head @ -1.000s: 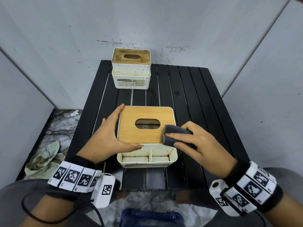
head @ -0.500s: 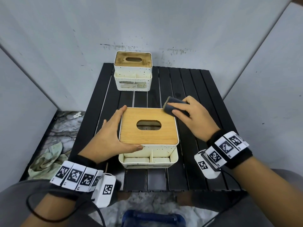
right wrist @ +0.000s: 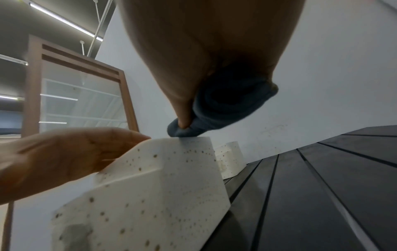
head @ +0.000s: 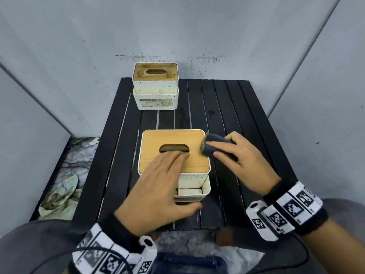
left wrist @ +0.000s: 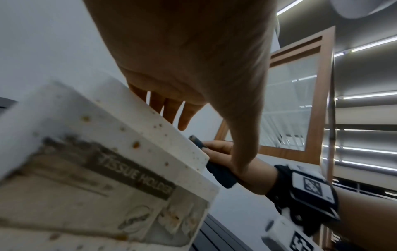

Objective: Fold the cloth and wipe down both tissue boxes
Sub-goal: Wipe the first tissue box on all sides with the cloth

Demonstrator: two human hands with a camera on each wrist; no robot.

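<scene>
Left hand (head: 158,186) flat, fingers straight, on the wooden lid of the near tissue box (head: 194,178) mid-bench (head: 246,119). Right hand (head: 245,165), grip curled around the folded dark cloth (head: 209,148), pressed against that box's upper right edge. Second tissue box (head: 156,95) at the far left of the bench, well apart.

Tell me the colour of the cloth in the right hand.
Dark blue-grey cloth; the right wrist view shows it best.
</scene>
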